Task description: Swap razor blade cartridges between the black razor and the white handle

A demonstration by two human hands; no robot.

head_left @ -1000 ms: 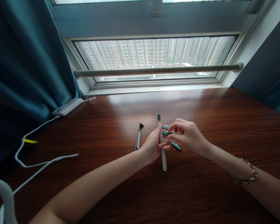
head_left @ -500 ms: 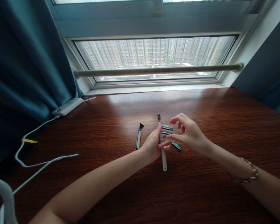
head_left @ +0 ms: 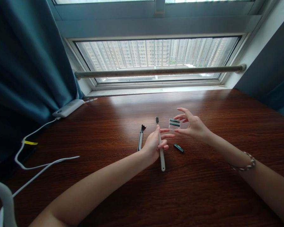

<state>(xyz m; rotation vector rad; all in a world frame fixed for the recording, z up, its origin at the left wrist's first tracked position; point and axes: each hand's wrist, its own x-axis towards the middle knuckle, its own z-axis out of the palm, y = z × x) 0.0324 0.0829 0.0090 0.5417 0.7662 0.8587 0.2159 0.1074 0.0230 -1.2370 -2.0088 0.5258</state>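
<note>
My left hand [head_left: 153, 145] is closed round the white handle of a toothbrush [head_left: 162, 156], its dark bristled head pointing toward the window; the other fingers stretch to the right. Up and right of it, my right hand [head_left: 191, 126] holds a clear plastic case [head_left: 171, 128] by its edges, thumb at the near side and a finger at the far side, index finger raised. Two green-and-black razor cartridges [head_left: 174, 124] show in the case. A loose razor cartridge [head_left: 179, 148] lies on the table below. Left of my left hand rests a grey-and-black razor handle [head_left: 140, 138], its lower end partly hidden.
The brown wooden table [head_left: 123, 195] reaches the window sill. A white power strip [head_left: 69, 108] lies by the blue curtain [head_left: 38, 47], with a white cable [head_left: 38, 167] on the left. A curved white object [head_left: 7, 195] stands at the lower left. A metal rail [head_left: 156, 72] crosses the window.
My right hand has moved away toward the window and slightly right with the clear case, parting from my left hand. The toothbrush has shifted a little left in my left hand.
</note>
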